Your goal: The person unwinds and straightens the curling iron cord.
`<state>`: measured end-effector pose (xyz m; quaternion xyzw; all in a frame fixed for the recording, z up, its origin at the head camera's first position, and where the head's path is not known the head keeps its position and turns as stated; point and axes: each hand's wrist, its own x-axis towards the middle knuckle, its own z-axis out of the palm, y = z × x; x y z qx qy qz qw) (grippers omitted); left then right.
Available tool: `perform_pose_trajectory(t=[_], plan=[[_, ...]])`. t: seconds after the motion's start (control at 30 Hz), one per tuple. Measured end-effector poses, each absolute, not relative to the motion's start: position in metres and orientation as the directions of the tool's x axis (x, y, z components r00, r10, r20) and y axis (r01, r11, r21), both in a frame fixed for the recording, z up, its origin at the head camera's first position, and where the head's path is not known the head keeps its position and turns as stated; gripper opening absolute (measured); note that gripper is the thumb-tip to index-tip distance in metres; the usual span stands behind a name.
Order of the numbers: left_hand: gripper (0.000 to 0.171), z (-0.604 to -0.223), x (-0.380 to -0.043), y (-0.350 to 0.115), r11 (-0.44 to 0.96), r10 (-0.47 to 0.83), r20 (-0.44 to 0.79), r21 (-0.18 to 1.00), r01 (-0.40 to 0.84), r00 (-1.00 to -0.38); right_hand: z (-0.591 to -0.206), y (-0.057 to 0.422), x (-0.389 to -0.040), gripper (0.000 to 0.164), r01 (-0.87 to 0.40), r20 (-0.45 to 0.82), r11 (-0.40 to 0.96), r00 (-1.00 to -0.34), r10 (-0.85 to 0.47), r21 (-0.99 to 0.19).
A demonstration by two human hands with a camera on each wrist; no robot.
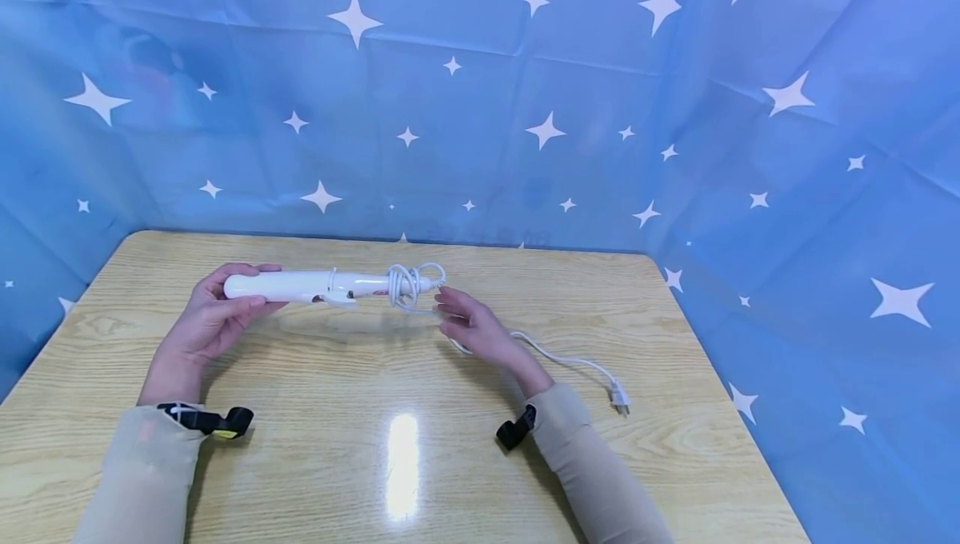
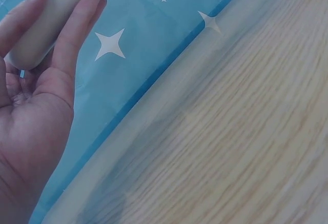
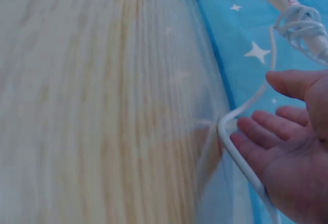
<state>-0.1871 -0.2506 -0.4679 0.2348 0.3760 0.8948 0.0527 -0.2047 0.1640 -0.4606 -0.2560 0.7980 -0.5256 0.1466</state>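
Note:
A white curling iron point(image 1: 281, 286) is held level above the far part of the table, its thick rounded end to the left. My left hand point(image 1: 213, 315) grips that end, thumb on the near side and fingers on the far side; the left wrist view shows the smooth barrel point(image 2: 38, 34) between them. White cord point(image 1: 405, 286) is wound in several loops round the thinner handle end. Close beside those loops is my right hand point(image 1: 480, 327), its fingers loosely extended. In the right wrist view, the hanging cord point(image 3: 238, 155) runs down along the right fingers.
The cord's loose end trails over the wooden table point(image 1: 322, 444) to a two-prong plug point(image 1: 620, 398) on the right. A blue curtain point(image 1: 480, 169) with white stars stands behind the table and along its sides. Both wrists wear small black cameras.

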Motion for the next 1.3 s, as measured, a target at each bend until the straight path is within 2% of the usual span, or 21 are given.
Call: perform_pose_trajectory(t=[0.1,0.37,0.77,0.97,1.13,1.3], plan=[[0.051,-0.468,-0.187,-0.25,-0.714,0.271,0.373,0.696,0.074,-0.887,-0.463,0.161,-0.206,0.06,-0.263,0.045,0.294,-0.811,-0.584,-0.919],[0.054,-0.467,-0.186,-0.25,-0.722,0.234,0.351,0.687,0.079,-0.907,-0.466,0.162,-0.207,0.046,-0.201,-0.033,0.327,-0.807,-0.589,-0.923],[0.052,-0.47,-0.186,-0.256,-0.717,0.254,0.366,0.693,0.08,-0.895,-0.466,0.182,-0.201,0.025,-0.181,0.007,0.324,-0.882,-0.471,-0.929],[0.052,-0.472,-0.187,-0.259,-0.77,0.303,0.42,0.637,0.04,-0.855,-0.465,0.2,-0.199,0.024,-0.152,0.017,0.329,-0.925,-0.381,-0.932],[0.051,-0.472,-0.185,-0.26,-0.74,0.285,0.397,0.669,0.063,-0.872,-0.461,0.218,-0.2,0.026,-0.126,0.025,0.3,-0.948,-0.318,-0.946],[0.051,-0.474,-0.183,-0.26,-0.71,0.287,0.383,0.701,0.073,-0.878,-0.452,0.226,-0.198,0.025,-0.128,0.039,0.271,-0.949,-0.312,-0.954]])
